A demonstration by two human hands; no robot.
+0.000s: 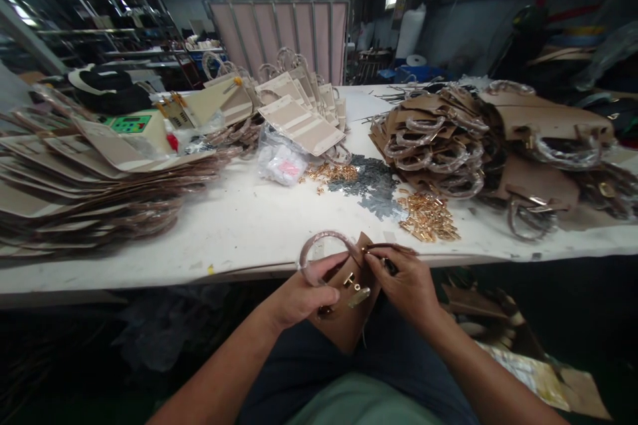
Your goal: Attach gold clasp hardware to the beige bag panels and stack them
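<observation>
My left hand (302,295) is closed around the edge of a brown bag panel (341,322), tilted over my lap in front of the table edge. A curved handle wrapped in clear film (326,237) rises from this panel and passes by my left fingers. Gold-coloured fittings (350,281) show on the panel's face. My right hand (409,285) pinches at the panel's upper corner, by a small gold piece near the handle's end. A thin brown strip (393,246) runs over those fingers, and a small dark item lies under them. What exactly the fingertips grip is hidden.
Small gold metal pieces (428,218) and flat grey pieces (371,182) lie heaped on the white table (239,212). Brown panels with wrapped handles are stacked at left (104,189) and right (438,136). A machine with a green display (130,124) stands back left.
</observation>
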